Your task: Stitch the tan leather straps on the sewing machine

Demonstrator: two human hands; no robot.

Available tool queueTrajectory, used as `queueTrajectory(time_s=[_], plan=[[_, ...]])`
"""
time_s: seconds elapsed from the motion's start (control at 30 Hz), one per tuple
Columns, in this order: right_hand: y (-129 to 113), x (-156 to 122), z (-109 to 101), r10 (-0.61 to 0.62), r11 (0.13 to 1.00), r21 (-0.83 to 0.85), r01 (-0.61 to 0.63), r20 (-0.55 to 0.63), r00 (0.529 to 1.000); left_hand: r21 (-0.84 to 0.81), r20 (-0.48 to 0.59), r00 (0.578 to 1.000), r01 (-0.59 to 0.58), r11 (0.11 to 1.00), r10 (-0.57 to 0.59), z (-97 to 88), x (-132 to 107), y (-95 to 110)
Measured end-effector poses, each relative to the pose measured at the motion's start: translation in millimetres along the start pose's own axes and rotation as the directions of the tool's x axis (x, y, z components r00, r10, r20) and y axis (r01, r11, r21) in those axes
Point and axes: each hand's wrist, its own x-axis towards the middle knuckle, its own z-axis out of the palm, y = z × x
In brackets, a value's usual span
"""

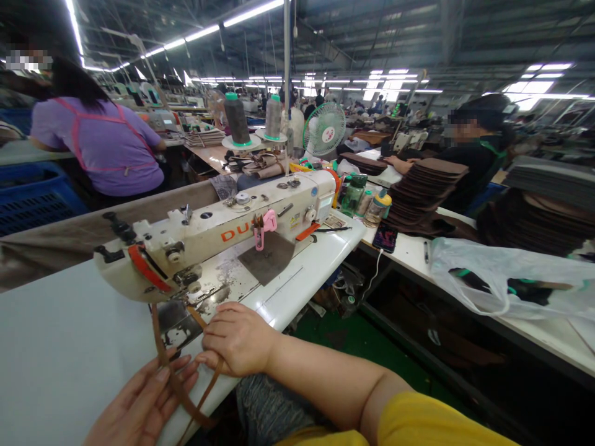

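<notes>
"Start with the hands. What have they got?"

"The right hand (237,339) is closed, its fingers curled over a thin brown leather strap (163,362), just above the near edge of the white sewing table (60,328). The left hand (139,406) is open, palm up and loosely curved, with the strap lying against its fingers."

"Where does the strap run?"

"It drops in a loop past the table's near edge, and one length rises toward the presser foot (193,291) of the cream sewing machine (223,223). I can't tell whether it passes under the foot."

"What's on the machine?"

"A pink clip (261,228) hangs from its front, above a dark brown leather piece (267,259) that lies on the table toward the far right corner. Two thread cones (237,118) stand behind the machine, beside a white fan (325,130)."

"And around it?"

"On the next table to the right is a tall stack of brown leather pieces (427,192), with a co-worker's hand (397,164) just beside it. A phone (385,236) lies near that table's left edge, and a clear plastic bag (506,279) lies further right. Ahead on the left, a co-worker in a lilac top and pink apron (97,142) faces away."
</notes>
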Motion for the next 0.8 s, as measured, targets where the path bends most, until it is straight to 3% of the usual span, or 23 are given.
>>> queueTrajectory(time_s=[0.2,0.33,0.43,0.8], plan=[[2.2,-1.0,3.1,0.009,1.000,-0.005,-0.009,0.017,1.000,0.021,-0.049,0.999,0.003,1.000,-0.001,18.1,-8.0,7.7],[-0.5,0.8,-1.3,0.007,0.999,0.032,-0.007,0.002,1.000,0.028,-0.154,0.987,-0.046,0.999,0.050,42.0,-21.2,21.7],[-3.4,3.4,-6.7,0.048,0.995,0.093,-0.045,-0.037,0.998,-0.020,-0.123,0.989,-0.083,0.996,0.080,56.7,-30.3,31.7],[-5.9,9.4,-13.3,0.064,0.981,0.184,-0.057,-0.037,0.997,-0.091,-0.132,0.989,-0.075,0.993,0.063,58.4,-34.4,33.8]])
